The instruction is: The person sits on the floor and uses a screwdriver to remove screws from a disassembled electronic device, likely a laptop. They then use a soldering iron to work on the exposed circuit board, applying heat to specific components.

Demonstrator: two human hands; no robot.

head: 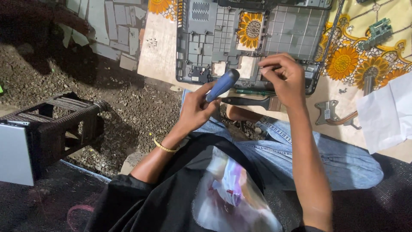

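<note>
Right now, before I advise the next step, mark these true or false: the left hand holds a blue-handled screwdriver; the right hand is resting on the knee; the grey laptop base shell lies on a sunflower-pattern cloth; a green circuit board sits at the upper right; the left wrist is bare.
1. The left hand holds a blue-handled screwdriver. True.
2. The right hand rests on the knee. False: it is raised at the near edge of the grey laptop base shell, fingertips pinched together.
3. The shell lies on a sunflower-pattern cloth. True.
4. A green circuit board sits at the upper right. True.
5. The left wrist is bare. False: it wears a yellow bangle.
</note>
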